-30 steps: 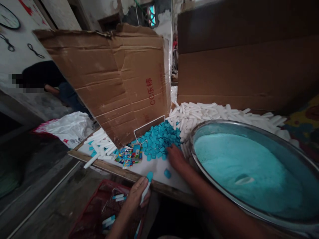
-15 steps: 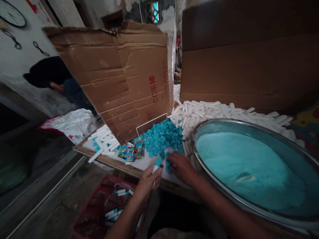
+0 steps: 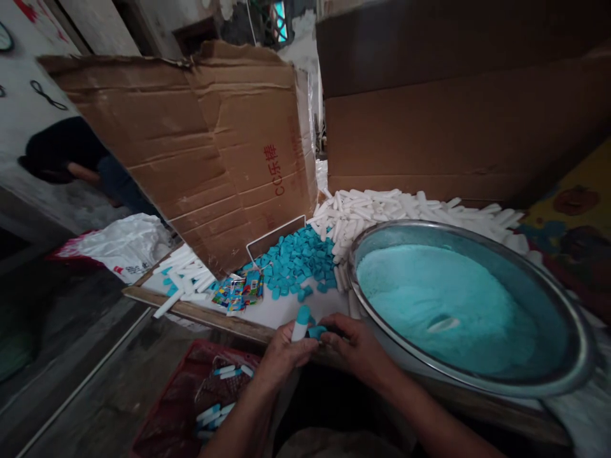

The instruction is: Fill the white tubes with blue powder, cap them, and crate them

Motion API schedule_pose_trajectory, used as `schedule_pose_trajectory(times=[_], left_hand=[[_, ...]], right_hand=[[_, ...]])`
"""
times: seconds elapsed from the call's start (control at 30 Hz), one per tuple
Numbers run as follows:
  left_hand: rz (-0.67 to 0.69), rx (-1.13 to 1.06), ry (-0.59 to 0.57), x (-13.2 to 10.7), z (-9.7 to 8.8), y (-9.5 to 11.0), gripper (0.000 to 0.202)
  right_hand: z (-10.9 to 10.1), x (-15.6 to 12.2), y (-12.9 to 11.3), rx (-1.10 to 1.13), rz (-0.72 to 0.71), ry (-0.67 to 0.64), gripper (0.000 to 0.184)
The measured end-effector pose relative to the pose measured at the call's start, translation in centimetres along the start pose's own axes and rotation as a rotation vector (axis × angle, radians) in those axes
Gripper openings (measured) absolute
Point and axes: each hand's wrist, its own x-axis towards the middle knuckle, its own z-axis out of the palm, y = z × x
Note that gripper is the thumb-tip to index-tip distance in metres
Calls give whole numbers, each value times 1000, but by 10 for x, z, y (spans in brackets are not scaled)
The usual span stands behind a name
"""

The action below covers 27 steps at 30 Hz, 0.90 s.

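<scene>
My left hand [image 3: 282,355] is closed around a white plastic tube [image 3: 299,330], which stands nearly upright with a blue cap [image 3: 303,313] on its top end. Close beside it, my right hand [image 3: 357,343] pinches a loose blue cap [image 3: 316,332] near the left fingers. Whether the right hand has further caps in it is hidden. Beyond both hands lies a heap of blue caps [image 3: 300,254] on the white tabletop [image 3: 281,313]. Small colourful packets [image 3: 238,289] lie left of that heap.
A large metal basin [image 3: 356,280] holds pale blue powder [image 3: 443,299] and a scoop-like piece. White tubes [image 3: 377,210] pile up behind it. Cardboard sheets [image 3: 229,146] stand at the back. A red basket [image 3: 162,394] below holds capped tubes. Another person [image 3: 71,146] bends over at left.
My right hand has come back from the edge of the cap heap to the left hand, bringing a blue cap. The tube is now more upright. The view has shifted right.
</scene>
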Motion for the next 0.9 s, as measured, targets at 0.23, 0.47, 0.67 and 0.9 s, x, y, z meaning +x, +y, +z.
schedule_pose_trajectory(times=[0.23, 0.47, 0.67, 0.9], left_hand=[[14, 77, -43, -11, 9, 11, 34], [-6, 117, -140, -10, 3, 7, 40], [-178, 114, -425, -14, -14, 1, 50], [-316, 251, -478, -17, -16, 5, 40]], right_hand=[[2, -6, -4, 591, 310, -7, 26], [-4, -11, 0, 479, 270, 83, 24], [-17, -13, -7, 119, 78, 121, 19], [-21, -18, -11, -23, 82, -63, 16]])
